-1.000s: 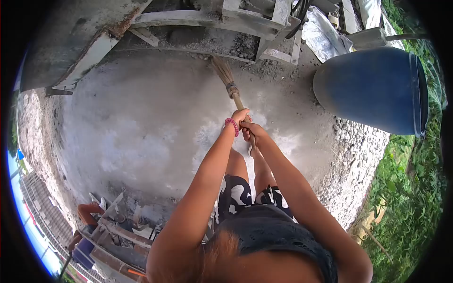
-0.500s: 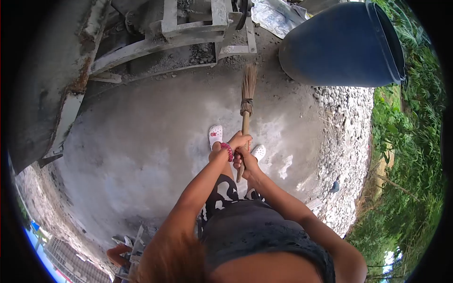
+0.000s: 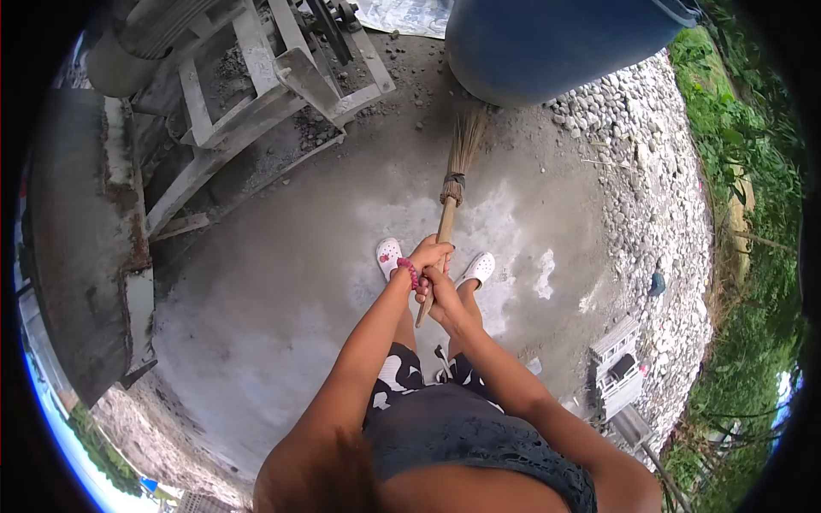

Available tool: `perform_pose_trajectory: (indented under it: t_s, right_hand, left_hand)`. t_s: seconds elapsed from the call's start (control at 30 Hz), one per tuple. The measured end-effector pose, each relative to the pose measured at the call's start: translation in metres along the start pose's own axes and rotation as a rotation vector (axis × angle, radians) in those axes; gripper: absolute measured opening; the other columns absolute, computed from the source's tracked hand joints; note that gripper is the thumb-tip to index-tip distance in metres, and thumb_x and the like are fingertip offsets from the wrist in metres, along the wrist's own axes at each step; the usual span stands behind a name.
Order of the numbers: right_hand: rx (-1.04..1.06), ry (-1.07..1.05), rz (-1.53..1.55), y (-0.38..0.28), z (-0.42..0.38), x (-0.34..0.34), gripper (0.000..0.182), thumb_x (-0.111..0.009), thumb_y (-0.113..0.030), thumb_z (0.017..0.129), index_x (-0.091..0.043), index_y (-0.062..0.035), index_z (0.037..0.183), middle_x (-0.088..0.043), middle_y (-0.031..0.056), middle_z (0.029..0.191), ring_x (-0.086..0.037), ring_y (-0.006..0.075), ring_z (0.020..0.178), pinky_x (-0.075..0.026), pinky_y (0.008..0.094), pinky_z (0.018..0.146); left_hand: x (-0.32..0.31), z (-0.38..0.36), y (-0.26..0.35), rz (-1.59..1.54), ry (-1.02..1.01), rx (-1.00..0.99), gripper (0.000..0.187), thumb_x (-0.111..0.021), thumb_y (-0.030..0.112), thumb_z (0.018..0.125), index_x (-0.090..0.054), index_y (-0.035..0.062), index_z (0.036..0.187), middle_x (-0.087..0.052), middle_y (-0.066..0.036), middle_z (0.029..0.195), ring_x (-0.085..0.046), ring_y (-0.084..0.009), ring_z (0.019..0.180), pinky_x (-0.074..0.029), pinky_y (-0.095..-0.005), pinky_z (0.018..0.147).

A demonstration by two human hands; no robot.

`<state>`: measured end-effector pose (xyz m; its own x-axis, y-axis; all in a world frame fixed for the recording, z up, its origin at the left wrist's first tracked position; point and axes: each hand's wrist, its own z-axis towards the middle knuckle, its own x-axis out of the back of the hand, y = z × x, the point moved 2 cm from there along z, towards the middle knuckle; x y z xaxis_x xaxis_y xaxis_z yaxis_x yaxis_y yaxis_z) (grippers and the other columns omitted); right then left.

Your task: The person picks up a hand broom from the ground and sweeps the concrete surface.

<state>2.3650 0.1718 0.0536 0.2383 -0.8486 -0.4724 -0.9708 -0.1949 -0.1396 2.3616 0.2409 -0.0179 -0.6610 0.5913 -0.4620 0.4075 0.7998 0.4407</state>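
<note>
A stick broom [image 3: 450, 201] with a wooden handle and thin, stiff bristles points away from me in the middle of the head view. My left hand [image 3: 429, 253], below a pink beaded bracelet, wraps round the handle just under the bound neck. Lower down, my right hand [image 3: 441, 294] is closed on the same handle, close behind the left, and the handle's end sticks out below it. The bristles fan out over the dusty concrete floor [image 3: 282, 282], their tips right by the base of a big blue barrel [image 3: 556, 51].
At the upper left stands a grey, dust-covered metal frame [image 3: 222, 128] with rubble around it. White pebbles [image 3: 650, 222] border the floor on the right, with concrete blocks [image 3: 617, 368] at their near edge. Green plants [image 3: 753, 342] grow beyond. My white clogs [image 3: 481, 268] stand apart.
My view has turned, so the barrel and frame sit higher and further left, and the concrete blocks show at right. The bristles are now nearer the barrel's base. Both hands keep their hold.
</note>
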Motion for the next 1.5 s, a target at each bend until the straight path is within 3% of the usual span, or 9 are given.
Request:
perform_pose_trajectory:
  t_s: [0.27, 0.4, 0.47, 0.57, 0.7, 0.9, 1.1, 1.3, 1.5]
  right_hand:
    - [-0.185, -0.058, -0.107, -0.077, 0.1, 0.042, 0.013, -0.049, -0.012, 0.075, -0.044, -0.0066, 0.065, -0.042, -0.0007, 0.046, -0.035, 0.0057, 0.034, -0.028, 0.0165, 0.028]
    - [0.06, 0.117, 0.011, -0.108, 0.079, 0.117, 0.012, -0.049, -0.013, 0.075, -0.043, -0.0076, 0.066, -0.041, -0.0012, 0.048, -0.035, 0.0037, 0.035, -0.028, 0.0156, 0.028]
    - [0.172, 0.198, 0.251, -0.111, 0.06, 0.129, 0.01, -0.048, -0.014, 0.076, -0.041, -0.009, 0.069, -0.04, -0.0019, 0.049, -0.034, 0.0037, 0.035, -0.028, 0.0155, 0.028]
    - [0.277, 0.047, 0.401, -0.13, 0.032, 0.137, 0.009, -0.045, -0.013, 0.076, -0.041, -0.0099, 0.07, -0.039, -0.0022, 0.051, -0.035, 0.0047, 0.037, -0.031, 0.0166, 0.032]
    - [0.283, 0.211, 0.104, -0.107, -0.028, 0.111, 0.007, -0.043, -0.011, 0.076, -0.04, -0.0087, 0.069, -0.041, -0.0004, 0.052, -0.039, 0.0083, 0.04, -0.034, 0.0207, 0.034]
    - [-0.016, 0.002, -0.074, -0.05, -0.059, 0.087, 0.011, -0.047, -0.012, 0.075, -0.042, -0.007, 0.067, -0.041, 0.0001, 0.05, -0.038, 0.0085, 0.038, -0.033, 0.0216, 0.033]
    - [-0.125, -0.064, -0.044, -0.111, 0.012, 0.175, 0.01, -0.049, -0.009, 0.073, -0.043, -0.0058, 0.066, -0.041, -0.0011, 0.049, -0.035, 0.0053, 0.035, -0.028, 0.0161, 0.03]
    - [0.088, 0.127, 0.361, -0.182, -0.056, 0.297, 0.003, -0.046, -0.006, 0.075, -0.044, -0.0051, 0.073, -0.039, -0.0038, 0.049, -0.033, 0.0011, 0.034, -0.03, 0.0134, 0.028]
    - [0.362, 0.223, 0.126, -0.191, -0.079, 0.22, 0.006, -0.044, -0.003, 0.069, -0.039, -0.006, 0.07, -0.039, 0.0011, 0.053, -0.037, 0.0085, 0.038, -0.033, 0.0215, 0.032]
  left_hand:
    - [0.026, 0.098, 0.024, -0.052, 0.418, 0.089, 0.012, -0.047, 0.013, 0.067, -0.042, 0.0023, 0.063, -0.045, -0.007, 0.054, -0.046, -0.0177, 0.042, -0.04, -0.0307, 0.038]
    - [-0.059, 0.157, -0.004, 0.165, 0.284, 0.102, 0.013, -0.048, 0.011, 0.064, -0.044, -0.0009, 0.065, -0.046, -0.009, 0.054, -0.048, -0.0187, 0.043, -0.04, -0.0316, 0.04]
    - [-0.101, 0.169, -0.011, 0.319, 0.004, 0.172, 0.013, -0.047, 0.007, 0.064, -0.044, -0.0037, 0.069, -0.047, -0.009, 0.055, -0.049, -0.0175, 0.044, -0.041, -0.03, 0.04]
    - [-0.15, 0.153, 0.004, 0.525, -0.19, 0.216, 0.018, -0.05, 0.014, 0.065, -0.043, -0.0014, 0.069, -0.049, -0.009, 0.057, -0.049, -0.0165, 0.046, -0.04, -0.0271, 0.041]
    - [-0.158, 0.098, -0.014, 0.168, -0.276, 0.144, 0.017, -0.05, 0.015, 0.069, -0.04, 0.0028, 0.076, -0.045, -0.005, 0.057, -0.046, -0.0144, 0.042, -0.04, -0.0271, 0.04]
    - [-0.092, 0.015, -0.041, -0.044, 0.149, 0.038, 0.011, -0.046, 0.011, 0.071, -0.037, 0.0048, 0.075, -0.041, -0.004, 0.054, -0.044, -0.0147, 0.038, -0.042, -0.0307, 0.037]
    - [-0.115, 0.112, -0.063, -0.169, 0.387, 0.121, 0.013, -0.046, 0.012, 0.068, -0.04, 0.0033, 0.06, -0.042, -0.006, 0.053, -0.044, -0.0175, 0.041, -0.042, -0.0307, 0.038]
    - [-0.28, 0.197, -0.112, 0.289, -0.039, 0.271, 0.017, -0.048, 0.012, 0.069, -0.043, -0.0023, 0.076, -0.048, -0.008, 0.06, -0.051, -0.0181, 0.049, -0.043, -0.0293, 0.041]
    - [-0.282, 0.157, -0.059, 0.218, -0.214, 0.242, 0.012, -0.049, 0.013, 0.072, -0.04, 0.0066, 0.076, -0.044, -0.001, 0.058, -0.045, -0.0114, 0.044, -0.042, -0.025, 0.043]
